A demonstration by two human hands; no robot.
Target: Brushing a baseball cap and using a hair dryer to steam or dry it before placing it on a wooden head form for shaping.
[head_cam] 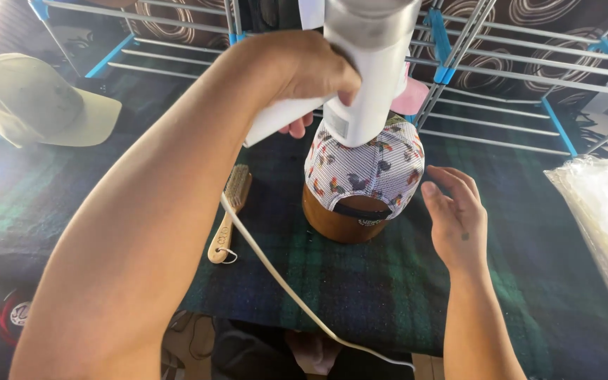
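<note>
My left hand [297,70] grips the handle of a white corded appliance [367,77], a steamer or dryer, whose nozzle presses down on top of a white mesh cap with a colourful bird print [364,169]. The cap sits on a rounded brown wooden form [339,225] on a dark green plaid cloth [388,295]. My right hand [455,218] is open just right of the cap, fingers apart, close to its side and holding nothing. The appliance's white cord [276,274] trails down toward the front edge.
A wooden brush [228,211] lies left of the form. A beige cap [36,102] rests at the far left. A metal rack with blue joints [501,77] stands behind. A clear plastic bag [606,225] lies at the right. A pink object [411,95] sits behind the cap.
</note>
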